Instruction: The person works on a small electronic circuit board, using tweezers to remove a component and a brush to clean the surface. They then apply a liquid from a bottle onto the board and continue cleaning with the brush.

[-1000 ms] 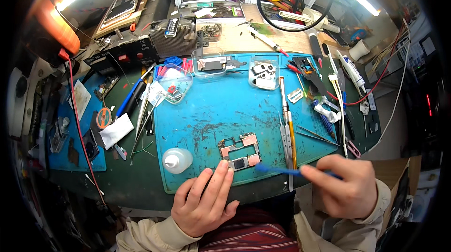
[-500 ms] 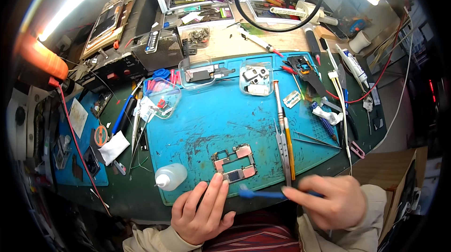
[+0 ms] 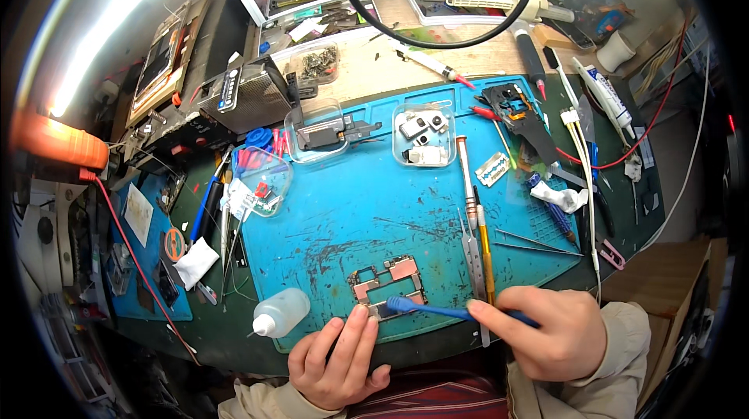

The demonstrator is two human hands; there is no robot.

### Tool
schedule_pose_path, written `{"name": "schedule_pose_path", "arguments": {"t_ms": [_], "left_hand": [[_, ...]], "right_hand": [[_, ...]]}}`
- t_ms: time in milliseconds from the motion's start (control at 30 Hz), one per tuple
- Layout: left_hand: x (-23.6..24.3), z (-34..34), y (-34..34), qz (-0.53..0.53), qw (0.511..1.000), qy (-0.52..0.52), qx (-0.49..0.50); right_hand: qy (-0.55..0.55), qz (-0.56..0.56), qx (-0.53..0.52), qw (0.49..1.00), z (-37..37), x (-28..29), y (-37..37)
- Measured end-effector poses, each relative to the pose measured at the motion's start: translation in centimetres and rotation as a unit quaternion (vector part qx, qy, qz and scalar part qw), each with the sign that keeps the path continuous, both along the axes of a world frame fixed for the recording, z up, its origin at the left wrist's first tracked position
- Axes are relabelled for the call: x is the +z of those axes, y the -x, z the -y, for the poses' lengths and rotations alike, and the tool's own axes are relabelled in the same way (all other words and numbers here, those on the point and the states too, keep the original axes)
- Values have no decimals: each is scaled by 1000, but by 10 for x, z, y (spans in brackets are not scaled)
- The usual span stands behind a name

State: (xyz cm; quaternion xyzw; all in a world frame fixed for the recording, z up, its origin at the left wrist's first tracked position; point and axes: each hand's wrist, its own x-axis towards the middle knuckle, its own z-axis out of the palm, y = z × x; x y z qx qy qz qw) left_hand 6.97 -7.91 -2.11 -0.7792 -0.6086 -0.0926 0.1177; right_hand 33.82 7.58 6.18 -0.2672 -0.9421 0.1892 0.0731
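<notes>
A phone circuit board (image 3: 403, 268) with an open middle and copper-coloured plates lies near the front of the blue work mat (image 3: 343, 208). My left hand (image 3: 337, 364) has its fingers stretched out, the tips touching the board's lower left edge. In my right hand (image 3: 555, 333), thumb and fingers are closed round the handle of a blue toothbrush (image 3: 438, 311). Its head rests on or just over the board's lower part; contact with the surface cannot be made out. Left of the board stands a translucent bottle (image 3: 285, 308) with a white cap and thin spout.
Tweezers (image 3: 470, 263) and a yellow-handled tool (image 3: 485, 263) lie right of the board. Clear boxes of phone parts (image 3: 424, 133) line the mat's far edge. A metal-cased device (image 3: 250, 95) is at back left; a black cable loop (image 3: 437, 40) hangs above the back.
My right hand has brought the toothbrush head from in front of the board up onto its lower part. The left fingers stay at the board's edge. The whole view has tilted slightly.
</notes>
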Motion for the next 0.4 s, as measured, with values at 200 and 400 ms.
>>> {"name": "schedule_pose_path", "arguments": {"t_ms": [200, 400], "left_hand": [[1, 3, -1, -3, 1000, 3, 9], [0, 2, 0, 1, 1000, 6, -1]], "right_hand": [[24, 3, 35, 999, -11, 20, -4], [85, 13, 38, 996, -11, 29, -3]]}}
